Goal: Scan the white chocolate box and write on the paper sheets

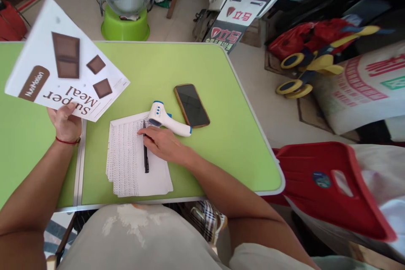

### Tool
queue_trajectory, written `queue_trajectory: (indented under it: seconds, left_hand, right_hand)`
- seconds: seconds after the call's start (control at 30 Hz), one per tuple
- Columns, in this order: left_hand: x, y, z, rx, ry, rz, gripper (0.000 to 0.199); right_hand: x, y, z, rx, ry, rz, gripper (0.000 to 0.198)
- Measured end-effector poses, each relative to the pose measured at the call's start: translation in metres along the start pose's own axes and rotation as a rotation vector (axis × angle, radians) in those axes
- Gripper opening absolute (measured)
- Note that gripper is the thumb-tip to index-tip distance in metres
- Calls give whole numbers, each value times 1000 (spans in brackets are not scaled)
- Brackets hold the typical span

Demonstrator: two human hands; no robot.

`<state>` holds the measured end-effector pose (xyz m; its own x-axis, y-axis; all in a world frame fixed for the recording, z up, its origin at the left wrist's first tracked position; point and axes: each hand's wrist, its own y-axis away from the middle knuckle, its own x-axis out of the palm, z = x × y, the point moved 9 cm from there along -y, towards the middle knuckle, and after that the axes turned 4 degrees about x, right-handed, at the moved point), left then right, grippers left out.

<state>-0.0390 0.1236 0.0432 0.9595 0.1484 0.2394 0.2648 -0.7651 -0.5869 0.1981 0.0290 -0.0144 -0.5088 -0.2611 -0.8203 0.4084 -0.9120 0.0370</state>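
My left hand [67, 123] holds up a white "Super Meal" box [65, 63] with brown chocolate squares printed on it, above the left part of the green table [221, 135]. My right hand [163, 143] rests on a stack of printed paper sheets [126, 164], its fingers touching a black pen [146, 156] that lies on the sheets. A white and blue infrared thermometer [167, 119] lies just beyond that hand. A phone in a brown case [191, 105] lies face up to the right of the thermometer.
A floor fan on a green base [126, 0] stands beyond the table. A scooter's rear [247, 0] is behind the far right corner. A toy vehicle [316, 50], sacks [363, 88] and a red bag [332, 185] crowd the floor to the right.
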Motion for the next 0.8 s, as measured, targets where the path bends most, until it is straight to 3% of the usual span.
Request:
queue_trajectory:
  seconds: [0.23,0.43,0.5,0.67,0.8]
  left_hand:
    - [-21,-11,-13,307,-244,49,53]
    - [-15,-7,5,227,-468,273,75]
    - [-9,-5,-3,257,-509,293,74]
    - [5,-1,-28,399,-655,240,84]
    - [-2,-1,-44,539,-705,135,85]
  right_hand:
    - [4,2,4,-66,33,169,42]
    - [10,2,11,-128,181,188,28]
    - [12,3,11,-110,220,122,25]
    - [7,14,10,-84,129,-242,18]
    - [12,22,7,-119,-4,-315,16]
